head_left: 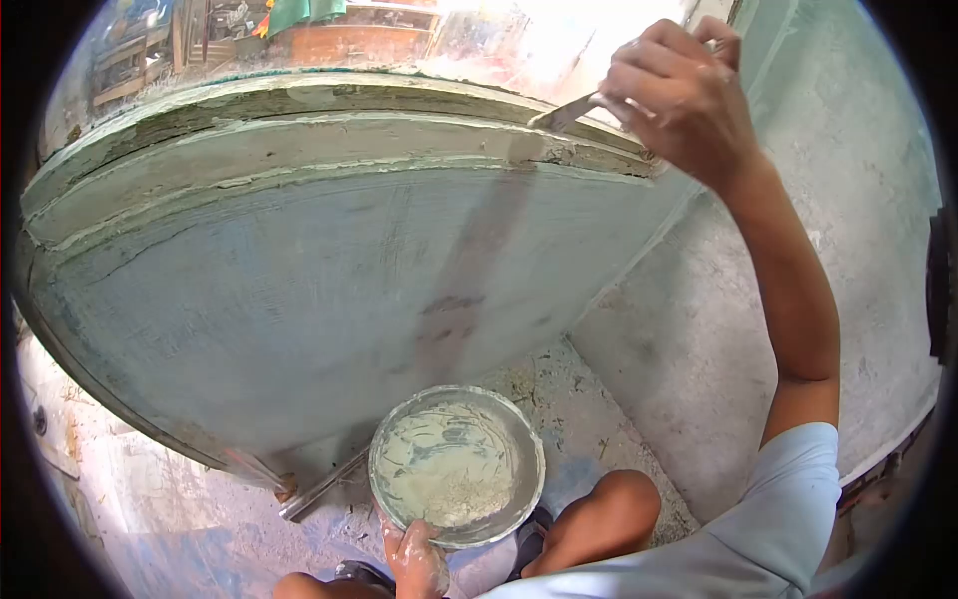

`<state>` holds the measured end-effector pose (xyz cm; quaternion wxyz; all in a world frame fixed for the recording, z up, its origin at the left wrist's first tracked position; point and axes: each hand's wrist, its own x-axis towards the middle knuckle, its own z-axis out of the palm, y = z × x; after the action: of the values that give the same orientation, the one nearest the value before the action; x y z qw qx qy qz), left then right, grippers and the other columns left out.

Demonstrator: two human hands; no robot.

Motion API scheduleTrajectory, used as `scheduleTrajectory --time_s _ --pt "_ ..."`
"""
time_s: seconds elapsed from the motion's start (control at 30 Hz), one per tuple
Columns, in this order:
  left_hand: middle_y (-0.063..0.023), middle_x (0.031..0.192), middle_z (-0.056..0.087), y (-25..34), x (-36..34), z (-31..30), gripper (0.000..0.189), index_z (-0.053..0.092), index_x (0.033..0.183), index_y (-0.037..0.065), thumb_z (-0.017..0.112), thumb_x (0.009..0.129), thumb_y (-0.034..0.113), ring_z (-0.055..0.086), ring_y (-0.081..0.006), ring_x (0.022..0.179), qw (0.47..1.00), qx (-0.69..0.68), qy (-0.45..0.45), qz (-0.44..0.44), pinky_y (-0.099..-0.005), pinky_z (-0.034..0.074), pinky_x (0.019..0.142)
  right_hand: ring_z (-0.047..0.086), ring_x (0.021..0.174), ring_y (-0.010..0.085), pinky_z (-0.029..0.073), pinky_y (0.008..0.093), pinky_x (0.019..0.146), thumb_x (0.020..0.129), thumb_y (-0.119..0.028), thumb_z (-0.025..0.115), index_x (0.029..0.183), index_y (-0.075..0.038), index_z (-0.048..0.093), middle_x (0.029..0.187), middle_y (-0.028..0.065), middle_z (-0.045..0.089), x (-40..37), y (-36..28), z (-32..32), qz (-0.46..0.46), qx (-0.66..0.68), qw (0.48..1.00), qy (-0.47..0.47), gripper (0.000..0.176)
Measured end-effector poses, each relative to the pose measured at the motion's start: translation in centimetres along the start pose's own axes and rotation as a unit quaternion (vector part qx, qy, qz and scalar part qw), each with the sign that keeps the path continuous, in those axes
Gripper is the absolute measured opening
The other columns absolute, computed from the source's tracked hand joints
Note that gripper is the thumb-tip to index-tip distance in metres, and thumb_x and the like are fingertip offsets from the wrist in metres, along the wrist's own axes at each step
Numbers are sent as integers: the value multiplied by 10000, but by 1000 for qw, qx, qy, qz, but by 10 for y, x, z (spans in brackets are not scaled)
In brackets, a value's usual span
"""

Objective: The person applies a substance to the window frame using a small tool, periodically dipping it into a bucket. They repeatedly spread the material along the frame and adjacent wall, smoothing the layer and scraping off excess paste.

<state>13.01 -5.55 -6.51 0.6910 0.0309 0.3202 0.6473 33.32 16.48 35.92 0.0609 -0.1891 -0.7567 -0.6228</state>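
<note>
At the upper right, my right hand (684,100) is closed round a putty knife (567,114), its blade touching the ledge (389,140) under the window. Low in the view, my left hand (417,561) grips the near rim of a round metal bowl (541,469). Pale, wet putty (449,464) coats the inside of the bowl. Both hands have putty smeared on the skin.
A grey-green wall panel (269,299) curves below the ledge, and another wall (758,329) stands at the right. A metal bar (324,486) lies on the dusty floor (170,499) left of the bowl. My knees are at the bottom.
</note>
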Motion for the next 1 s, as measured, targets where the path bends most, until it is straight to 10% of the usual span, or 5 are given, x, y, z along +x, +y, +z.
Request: scheduleTrajectory --time_s 0.27,1.0 --pt "-157 1243 601 -4 3 -6 751 422 1478 34 486 742 -98 647 -310 1070 1000 -1 -6 -17 -448 589 878 629 976 122 329 422 1042 821 -235 847 835 -181 682 903 -78 685 -17 23 31 -45 104 985 -131 174" --pt "-161 1181 617 15 -14 -12 665 482 1400 18 493 744 -94 659 -314 1010 998 31 30 -49 -477 602 837 632 974 121 353 408 999 827 -173 826 824 -163 658 875 -64 679 -35 10 44 -33 101 989 -105 168"
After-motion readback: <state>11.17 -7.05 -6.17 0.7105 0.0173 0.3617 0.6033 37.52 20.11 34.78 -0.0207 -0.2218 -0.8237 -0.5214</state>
